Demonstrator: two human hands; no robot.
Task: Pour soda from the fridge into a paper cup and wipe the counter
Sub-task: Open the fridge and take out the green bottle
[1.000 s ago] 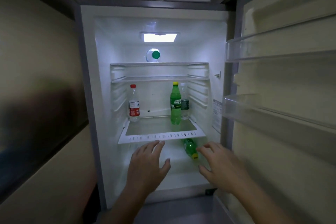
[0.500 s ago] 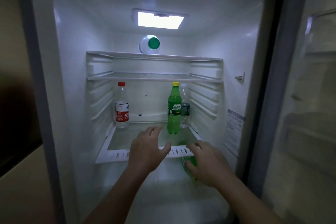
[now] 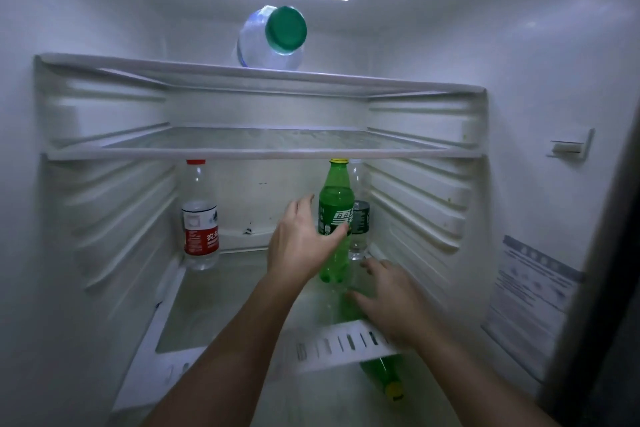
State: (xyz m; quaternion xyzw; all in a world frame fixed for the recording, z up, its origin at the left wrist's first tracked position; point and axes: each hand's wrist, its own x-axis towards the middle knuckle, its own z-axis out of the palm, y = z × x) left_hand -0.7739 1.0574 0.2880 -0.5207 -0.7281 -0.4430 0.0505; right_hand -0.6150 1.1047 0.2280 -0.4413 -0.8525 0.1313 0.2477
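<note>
A green soda bottle [image 3: 335,215] with a yellow cap stands upright on the lower glass shelf [image 3: 221,308] of the open fridge. My left hand [image 3: 300,243] reaches up to its left side with the fingers spread. The thumb lies across the front of the label and the fingers are not closed around the bottle. My right hand [image 3: 388,302] hovers open over the shelf, just below and right of the bottle's base. A second green soda bottle [image 3: 382,374] lies on its side under the shelf's front edge.
A water bottle with a red label [image 3: 201,222] stands at the shelf's left. A clear bottle with a dark label [image 3: 361,218] stands right behind the soda. A large green-capped bottle [image 3: 277,38] lies on the top shelf. A bare middle shelf [image 3: 256,146] hangs just above the soda's cap.
The view has closed in on the fridge interior. My left hand moved up and forward to the standing soda bottle, and my right hand rose from the lying bottle to above the shelf.
</note>
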